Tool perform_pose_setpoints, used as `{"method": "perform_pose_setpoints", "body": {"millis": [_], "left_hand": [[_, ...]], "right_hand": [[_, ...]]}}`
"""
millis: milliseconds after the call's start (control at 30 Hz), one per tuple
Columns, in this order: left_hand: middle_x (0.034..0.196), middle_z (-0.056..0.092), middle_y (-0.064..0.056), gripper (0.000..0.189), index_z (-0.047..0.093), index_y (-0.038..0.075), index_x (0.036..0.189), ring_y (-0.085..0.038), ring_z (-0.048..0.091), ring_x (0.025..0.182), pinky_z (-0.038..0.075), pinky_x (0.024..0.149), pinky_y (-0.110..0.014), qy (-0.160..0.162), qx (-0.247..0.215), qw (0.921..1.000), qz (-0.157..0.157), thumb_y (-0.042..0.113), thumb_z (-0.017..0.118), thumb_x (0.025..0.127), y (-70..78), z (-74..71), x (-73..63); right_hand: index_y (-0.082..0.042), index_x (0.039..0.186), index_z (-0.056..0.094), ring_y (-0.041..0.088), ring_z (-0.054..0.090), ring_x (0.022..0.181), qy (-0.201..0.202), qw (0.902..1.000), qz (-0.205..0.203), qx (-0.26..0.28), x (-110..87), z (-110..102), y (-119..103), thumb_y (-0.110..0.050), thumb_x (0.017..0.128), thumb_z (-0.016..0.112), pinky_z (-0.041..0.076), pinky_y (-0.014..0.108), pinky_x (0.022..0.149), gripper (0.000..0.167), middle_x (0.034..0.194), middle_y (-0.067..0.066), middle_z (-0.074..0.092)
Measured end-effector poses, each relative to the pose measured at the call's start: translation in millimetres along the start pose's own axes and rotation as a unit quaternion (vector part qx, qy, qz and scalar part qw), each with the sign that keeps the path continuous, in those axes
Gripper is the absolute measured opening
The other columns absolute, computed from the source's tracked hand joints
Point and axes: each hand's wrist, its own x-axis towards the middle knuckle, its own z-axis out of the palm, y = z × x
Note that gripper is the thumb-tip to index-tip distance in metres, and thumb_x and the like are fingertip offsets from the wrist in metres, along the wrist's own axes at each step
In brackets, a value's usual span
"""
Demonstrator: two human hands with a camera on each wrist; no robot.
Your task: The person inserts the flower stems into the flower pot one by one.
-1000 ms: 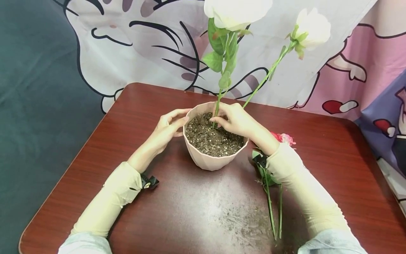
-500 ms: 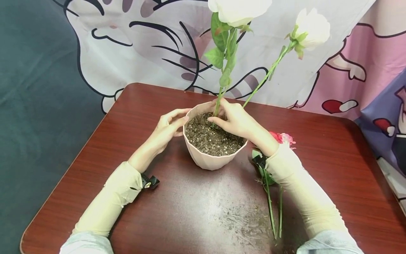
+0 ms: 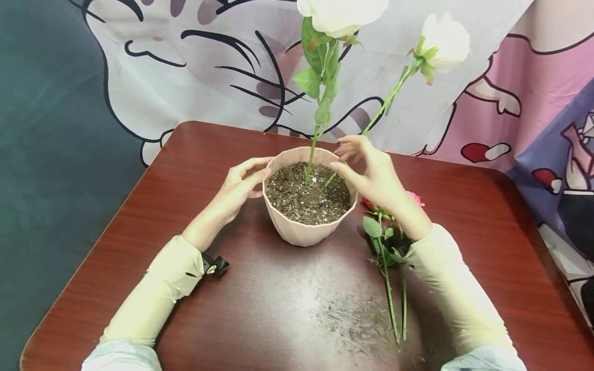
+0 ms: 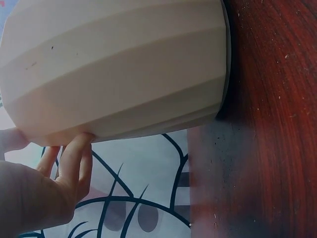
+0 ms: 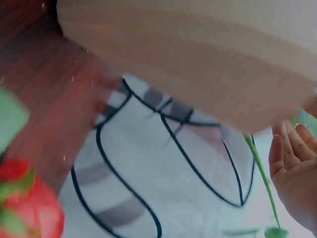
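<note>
A pale pink flowerpot (image 3: 301, 234) filled with dark soil (image 3: 297, 201) stands on the table. My left hand (image 3: 234, 190) steadies its left side, with thumb and fairly straight fingers (image 4: 77, 156) against the outer wall. Two white artificial roses rise from the soil. One white rose (image 3: 345, 15) stands nearly upright, its bloom cut off by the frame's top. The other white rose (image 3: 445, 44) leans right, its stem passing behind my right hand (image 3: 378, 172). That hand hovers over the pot's right rim, fingers loosely spread, gripping nothing visible.
Right of the pot, red and pink artificial roses (image 3: 382, 247) lie on the brown table (image 3: 250, 309), partly under my right forearm. Loose soil (image 3: 357, 319) is scattered near the table's front. A cartoon-printed cloth (image 3: 209, 103) hangs behind.
My right hand has let go of the upright rose's stem and moved right, toward the rim and the leaning stem. The left hand keeps its place on the pot. The view has shifted slightly.
</note>
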Motion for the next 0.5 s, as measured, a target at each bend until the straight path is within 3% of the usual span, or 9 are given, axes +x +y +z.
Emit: {"method": "perform_pose_setpoints", "body": {"millis": [100, 267, 367, 500], "left_hand": [[0.120, 0.053, -0.008, 0.040, 0.050, 0.005, 0.132, -0.013, 0.053, 0.103, 0.054, 0.077, -0.031, 0.007, 0.003, 1.0000, -0.003, 0.017, 0.054, 0.094, 0.5, -0.8, 0.1], [0.122, 0.052, -0.007, 0.040, 0.050, 0.006, 0.132, -0.013, 0.053, 0.103, 0.054, 0.075, -0.028, 0.008, 0.004, 0.9999, -0.006, 0.019, 0.053, 0.094, 0.1, -0.1, 0.8], [0.123, 0.052, -0.007, 0.041, 0.050, 0.006, 0.133, -0.013, 0.052, 0.103, 0.054, 0.075, -0.028, 0.006, 0.005, 1.0000, -0.004, 0.019, 0.054, 0.094, -0.4, 0.4, 1.3], [0.122, 0.052, -0.007, 0.040, 0.050, 0.006, 0.132, -0.013, 0.053, 0.102, 0.054, 0.074, -0.028, 0.008, 0.004, 1.0000, -0.003, 0.018, 0.054, 0.094, -0.2, 0.4, 1.1]], "right_hand": [[-0.005, 0.120, 0.052, 0.015, 0.060, 0.083, 0.001, 0.9996, 0.022, -0.017, -12.9, -15, 5, -0.012, 0.082, 0.071, 0.045, 0.024, 0.071, 0.042, 0.099, 0.007, 0.067], [-0.008, 0.121, 0.053, 0.015, 0.062, 0.086, -0.032, 0.9974, 0.046, -0.046, -47.2, -29, 19, -0.012, 0.081, 0.073, 0.049, 0.023, 0.071, 0.045, 0.099, 0.005, 0.066], [-0.007, 0.118, 0.054, 0.014, 0.061, 0.079, -0.054, 0.9937, 0.066, -0.073, -74.5, -32, 26, -0.012, 0.080, 0.074, 0.050, 0.024, 0.065, 0.043, 0.095, 0.004, 0.066], [-0.007, 0.103, 0.057, 0.009, 0.058, 0.067, -0.070, 0.9861, 0.102, -0.112, -111.0, -35, 28, -0.012, 0.078, 0.075, 0.045, 0.024, 0.056, 0.031, 0.082, 0.000, 0.065]]}}
